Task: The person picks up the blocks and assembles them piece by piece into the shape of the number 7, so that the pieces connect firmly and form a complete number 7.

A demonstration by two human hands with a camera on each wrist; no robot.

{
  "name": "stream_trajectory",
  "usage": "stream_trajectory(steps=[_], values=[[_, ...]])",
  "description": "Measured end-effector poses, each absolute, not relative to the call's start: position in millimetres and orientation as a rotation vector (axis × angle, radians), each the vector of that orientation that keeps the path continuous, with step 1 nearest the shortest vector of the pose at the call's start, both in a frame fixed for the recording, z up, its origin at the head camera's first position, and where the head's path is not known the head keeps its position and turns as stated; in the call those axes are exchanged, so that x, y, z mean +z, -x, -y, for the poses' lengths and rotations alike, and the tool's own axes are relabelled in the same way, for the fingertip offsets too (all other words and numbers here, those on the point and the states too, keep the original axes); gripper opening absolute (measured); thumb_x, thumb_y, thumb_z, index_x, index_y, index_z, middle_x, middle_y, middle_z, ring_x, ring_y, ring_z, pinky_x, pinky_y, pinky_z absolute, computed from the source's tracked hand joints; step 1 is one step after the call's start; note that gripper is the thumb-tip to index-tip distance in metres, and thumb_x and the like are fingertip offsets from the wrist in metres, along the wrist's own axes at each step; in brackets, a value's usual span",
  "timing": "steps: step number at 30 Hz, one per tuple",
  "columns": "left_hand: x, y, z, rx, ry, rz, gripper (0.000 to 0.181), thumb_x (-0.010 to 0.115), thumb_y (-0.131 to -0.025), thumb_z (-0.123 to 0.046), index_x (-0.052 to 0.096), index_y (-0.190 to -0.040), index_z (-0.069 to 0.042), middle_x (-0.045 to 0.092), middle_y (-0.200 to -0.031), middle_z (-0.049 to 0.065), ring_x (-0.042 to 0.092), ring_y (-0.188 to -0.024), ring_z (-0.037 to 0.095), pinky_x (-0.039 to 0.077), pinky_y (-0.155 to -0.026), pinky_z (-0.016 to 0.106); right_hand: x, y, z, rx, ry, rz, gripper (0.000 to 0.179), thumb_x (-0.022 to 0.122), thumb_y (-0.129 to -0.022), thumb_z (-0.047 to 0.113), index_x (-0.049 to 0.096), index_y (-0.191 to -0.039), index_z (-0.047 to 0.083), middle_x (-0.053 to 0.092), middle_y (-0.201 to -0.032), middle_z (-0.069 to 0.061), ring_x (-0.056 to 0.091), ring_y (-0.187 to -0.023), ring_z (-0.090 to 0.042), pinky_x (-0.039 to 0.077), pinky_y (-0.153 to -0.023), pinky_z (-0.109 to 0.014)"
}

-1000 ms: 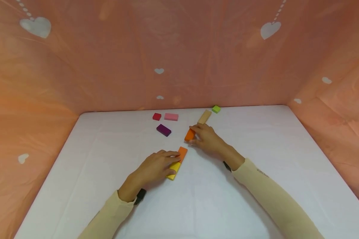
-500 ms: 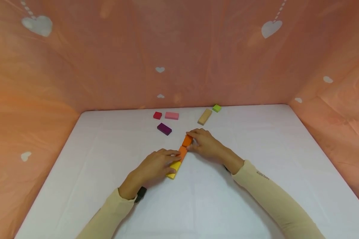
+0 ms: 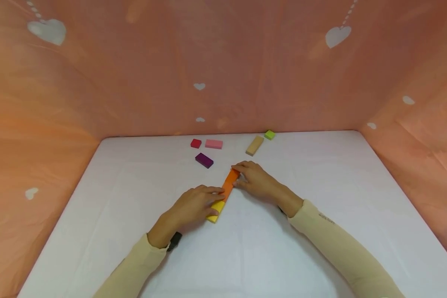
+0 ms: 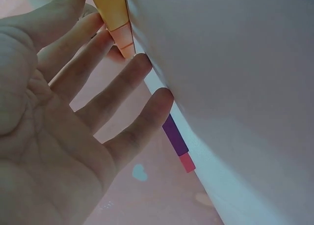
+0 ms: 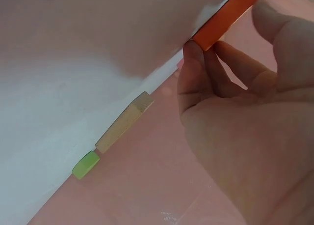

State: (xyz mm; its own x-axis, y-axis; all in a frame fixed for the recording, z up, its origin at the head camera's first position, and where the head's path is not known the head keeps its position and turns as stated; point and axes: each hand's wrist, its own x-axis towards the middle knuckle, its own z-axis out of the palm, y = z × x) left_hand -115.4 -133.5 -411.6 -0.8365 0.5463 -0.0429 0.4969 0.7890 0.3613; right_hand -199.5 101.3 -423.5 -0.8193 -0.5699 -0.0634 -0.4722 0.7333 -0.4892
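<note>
Three blocks lie end to end in a slanting row on the white table. Nearest is a yellow block (image 3: 218, 205), then a light orange block (image 3: 227, 191), then a darker orange block (image 3: 231, 178) at the far end. My left hand (image 3: 193, 209) pinches the yellow block with thumb and index finger, fingertips reaching over the light orange one. In the left wrist view the other fingers stretch out past the row. My right hand (image 3: 258, 182) holds the orange block by its two ends, thumb close to the joint with the light orange block.
Beyond the hands lie a purple block (image 3: 204, 160), a small red block (image 3: 195, 143) and a pink block (image 3: 214, 144). A plain wooden block (image 3: 255, 146) and a small green block (image 3: 270, 135) lie farther right. An orange curtain (image 3: 283, 82) borders the table (image 3: 320, 174).
My right hand has brought the orange block toward me and left, from near the wooden block to the end of the row, closing the gap. My left hand has stayed in place.
</note>
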Motion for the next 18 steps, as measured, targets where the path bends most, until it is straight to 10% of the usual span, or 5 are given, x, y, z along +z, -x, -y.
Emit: stream_trajectory(steps=[18], values=[[-409.4,116.6,132.9,0.529,-0.834,-2.827,0.049,0.079,-0.084,-0.029,0.067,-0.131,-0.017,0.063,-0.138,-0.001,0.059,-0.123,0.025,0.052,-0.099,0.045,-422.2,201.8,-101.1,-0.666,0.828,-2.743,0.058,0.063,-0.097,0.041,0.050,-0.146,0.012,0.052,-0.147,-0.005,0.042,-0.139,-0.025,0.024,-0.122,-0.055]])
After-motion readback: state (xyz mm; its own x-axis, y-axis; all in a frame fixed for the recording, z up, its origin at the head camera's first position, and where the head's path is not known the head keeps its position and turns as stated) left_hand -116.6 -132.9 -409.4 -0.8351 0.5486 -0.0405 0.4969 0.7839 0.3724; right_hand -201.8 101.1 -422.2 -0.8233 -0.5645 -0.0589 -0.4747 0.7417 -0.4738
